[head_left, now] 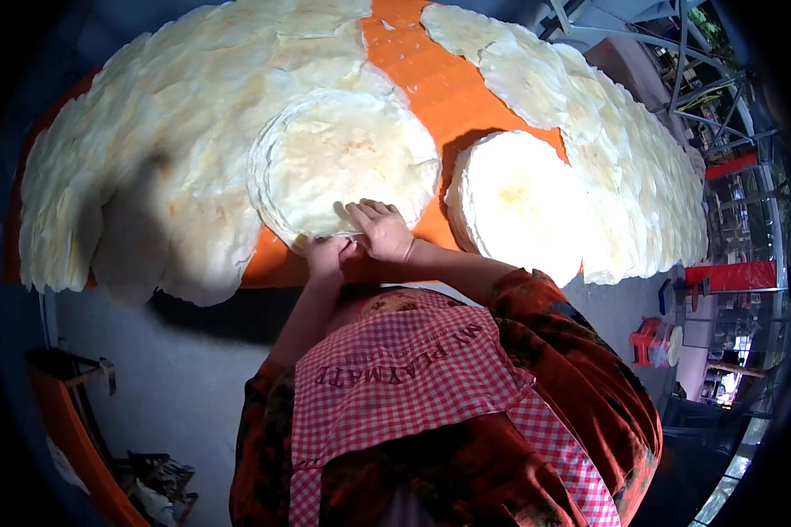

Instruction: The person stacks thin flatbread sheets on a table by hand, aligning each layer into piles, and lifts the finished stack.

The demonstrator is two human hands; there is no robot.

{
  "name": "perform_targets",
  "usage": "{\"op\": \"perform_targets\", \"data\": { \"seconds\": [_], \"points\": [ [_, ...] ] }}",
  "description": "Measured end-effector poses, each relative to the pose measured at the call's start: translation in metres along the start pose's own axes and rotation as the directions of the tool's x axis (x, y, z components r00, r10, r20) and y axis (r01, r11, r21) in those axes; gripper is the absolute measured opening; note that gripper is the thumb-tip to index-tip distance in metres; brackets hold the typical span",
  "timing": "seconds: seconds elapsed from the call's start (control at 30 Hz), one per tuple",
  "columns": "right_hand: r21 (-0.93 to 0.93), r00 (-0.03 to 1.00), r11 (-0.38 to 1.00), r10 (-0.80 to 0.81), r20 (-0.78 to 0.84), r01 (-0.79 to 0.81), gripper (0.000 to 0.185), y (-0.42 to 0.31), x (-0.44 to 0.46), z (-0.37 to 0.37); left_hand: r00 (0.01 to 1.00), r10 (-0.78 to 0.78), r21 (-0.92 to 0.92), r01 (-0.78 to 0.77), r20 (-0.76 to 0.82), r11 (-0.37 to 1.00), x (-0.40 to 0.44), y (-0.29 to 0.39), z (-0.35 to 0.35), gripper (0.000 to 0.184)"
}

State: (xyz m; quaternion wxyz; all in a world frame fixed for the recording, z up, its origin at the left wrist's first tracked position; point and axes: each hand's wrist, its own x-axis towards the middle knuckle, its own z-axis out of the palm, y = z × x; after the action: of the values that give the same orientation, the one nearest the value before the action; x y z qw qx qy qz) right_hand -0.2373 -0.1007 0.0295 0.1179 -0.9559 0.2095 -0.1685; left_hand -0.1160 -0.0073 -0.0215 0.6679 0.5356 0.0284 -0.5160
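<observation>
"How's the left hand [326, 253]?"
"Fingers curled, just beside the right hand [385, 233]."
"And that one?"
"Palm down, fingers outstretched leftward; both bare forearms [459, 271] angle inward from either side."

Pink-checked apron [395, 400], dark lettering [335, 377], patterned rust-red sleeves [580, 369]

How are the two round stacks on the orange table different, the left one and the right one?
Hands: the left stack has the left hand and right hand at its near edge; the right stack has none on it.
Colour: the left stack looks creamy yellow, while the right stack looks much whiter, with a small yellowish patch on top.
Both are round piles of thin, pale sheets.
</observation>
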Motion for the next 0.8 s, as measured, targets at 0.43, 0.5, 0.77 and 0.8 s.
{"op": "perform_targets", "data": {
  "seconds": [0.43, 0.5, 0.77, 0.8],
  "points": [
    [-0.259, 0.976, 0.946, 0.164, -0.141, -0.196, 0.023, 0.131, 0.247, -0.171, 0.998, -0.012, -0.105, 0.006, -0.059, 0.994, 0.000, 0.003, 0.007, 0.024],
    [-0.331, 0.944, 0.919, 0.108, -0.313, -0.215, 0.020, 0.160, 0.293, -0.218, 0.999, -0.021, -0.104, 0.017, -0.039, 0.994, 0.006, -0.003, 0.001, 0.025],
    [-0.452, 0.975, 0.886, -0.179, -0.131, 0.102, 0.013, 0.048, 0.243, -0.265, 0.994, -0.073, -0.217, 0.089, 0.084, 0.972, 0.005, 0.006, -0.017, 0.030],
    [-0.468, 0.991, 0.878, -0.128, -0.034, 0.097, 0.013, 0.032, 0.210, -0.239, 0.996, -0.050, -0.276, 0.067, 0.069, 0.959, -0.002, 0.017, -0.017, 0.031]
  ]
}}
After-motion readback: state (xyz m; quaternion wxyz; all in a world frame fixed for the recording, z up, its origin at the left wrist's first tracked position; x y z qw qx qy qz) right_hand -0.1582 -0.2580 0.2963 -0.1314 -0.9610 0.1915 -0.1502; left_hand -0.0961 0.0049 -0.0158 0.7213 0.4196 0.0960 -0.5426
